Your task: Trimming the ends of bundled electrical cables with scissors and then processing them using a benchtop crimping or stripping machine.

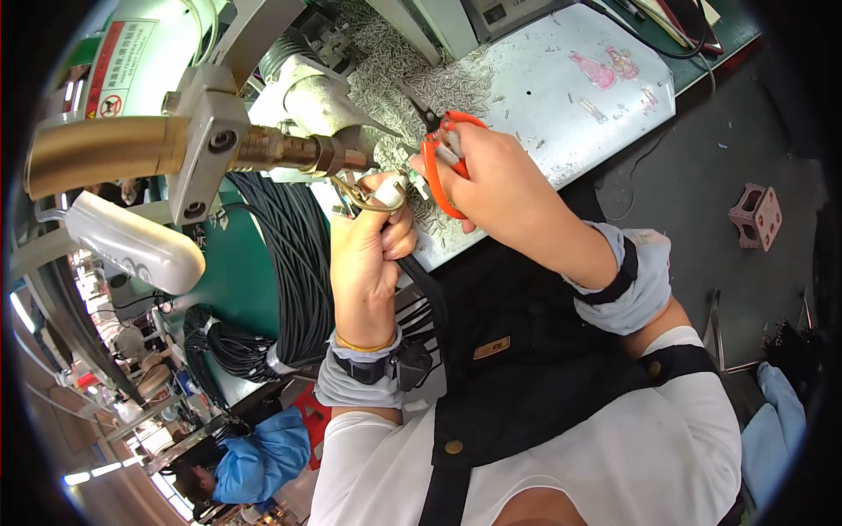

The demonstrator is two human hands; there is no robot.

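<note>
Left hand [364, 250] grips a black cable [419, 273] end; right hand [491, 171] squeezes orange-handled pliers [436, 162] above the bench [561, 105], scattered with small metal bits.

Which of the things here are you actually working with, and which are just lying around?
In use: left hand gripping black cable; right hand holding orange-handled pliers at the cable's end.

Lying about: hanging cable bundle, metal scraps on workbench, pink stool, white handle.

cutter tips [427, 117] blurred, cable end [412, 182] hidden
</note>
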